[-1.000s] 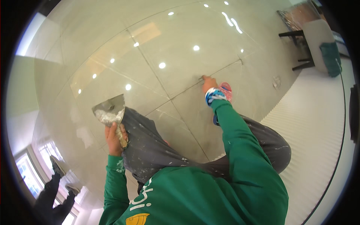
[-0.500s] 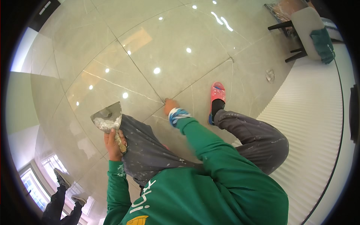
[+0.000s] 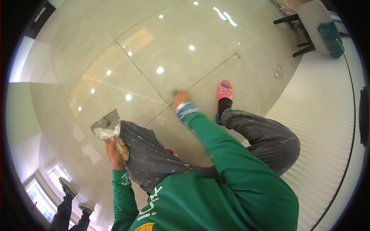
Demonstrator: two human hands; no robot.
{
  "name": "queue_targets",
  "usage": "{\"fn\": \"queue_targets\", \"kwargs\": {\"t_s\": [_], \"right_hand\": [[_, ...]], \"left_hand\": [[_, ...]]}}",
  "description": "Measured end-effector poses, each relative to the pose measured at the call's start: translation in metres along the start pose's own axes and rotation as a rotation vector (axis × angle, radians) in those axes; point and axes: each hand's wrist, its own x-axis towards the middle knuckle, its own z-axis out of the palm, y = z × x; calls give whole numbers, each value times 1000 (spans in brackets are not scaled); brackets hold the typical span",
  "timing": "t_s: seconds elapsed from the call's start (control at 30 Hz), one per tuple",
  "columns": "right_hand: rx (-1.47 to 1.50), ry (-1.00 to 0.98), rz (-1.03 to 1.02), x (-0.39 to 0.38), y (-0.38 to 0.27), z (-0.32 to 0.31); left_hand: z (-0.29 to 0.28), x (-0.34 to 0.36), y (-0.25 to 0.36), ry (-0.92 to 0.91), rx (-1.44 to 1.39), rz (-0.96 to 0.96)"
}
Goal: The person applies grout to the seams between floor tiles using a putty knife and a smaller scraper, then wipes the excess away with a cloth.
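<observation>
Shifted since the earlier frame: my right hand, now toward 12 o'clock, grip too blurred to tell; my left, at 8 o'clock, grips the scraper, bearing paste; steady strokes along the joint advised.

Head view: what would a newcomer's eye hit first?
Likely the broad scraper, smeared with pale paste, in the left hand, left of centre. Then the bright pink slipper, right of the blurred right hand. At upper right, a green cloth hangs on a pale chair.
</observation>
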Motion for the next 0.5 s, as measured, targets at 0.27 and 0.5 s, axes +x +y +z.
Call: {"fn": "queue_targets", "kwargs": {"t_s": [0.27,0.5], "right_hand": [[468,-50,-82,-35,-29,-65],[277,46,278,20,132,3]], "left_hand": [[-16,-22,27,75,60,37],[8,-12,-11,30,-26,-18]]}}
